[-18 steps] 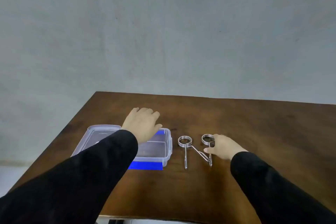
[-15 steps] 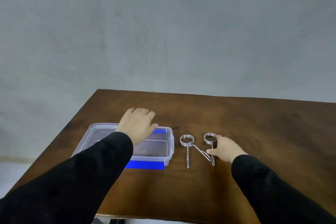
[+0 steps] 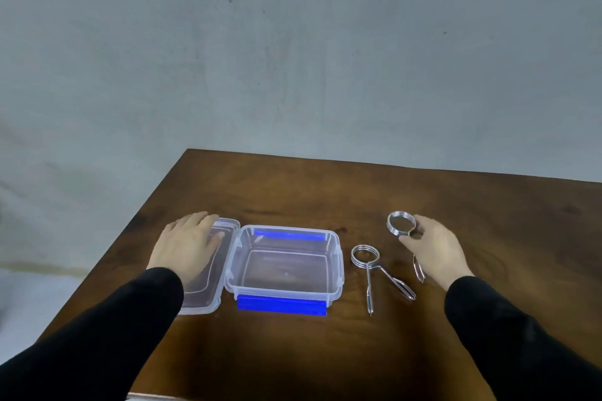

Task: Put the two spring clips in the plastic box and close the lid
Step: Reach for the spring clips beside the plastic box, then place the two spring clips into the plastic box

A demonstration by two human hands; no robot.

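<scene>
Head view: my right hand (image 3: pixel 435 251) fingers pinch the far spring clip (image 3: pixel 402 224); I'd lift it clear, w/ left hand (image 3: pixel 187 246) flat, fingers spread on the lid (image 3: pixel 208 299), then drop it into the plastic box (image 3: pixel 338 267).

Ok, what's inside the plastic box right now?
Nothing visible: the plastic box lies open and empty, its clear floor showing the table. No part of its inside is covered. Both spring clips remain outside.

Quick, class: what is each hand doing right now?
Left hand: open, flat on the lid.
Right hand: closed, holding a spring clip.
</scene>
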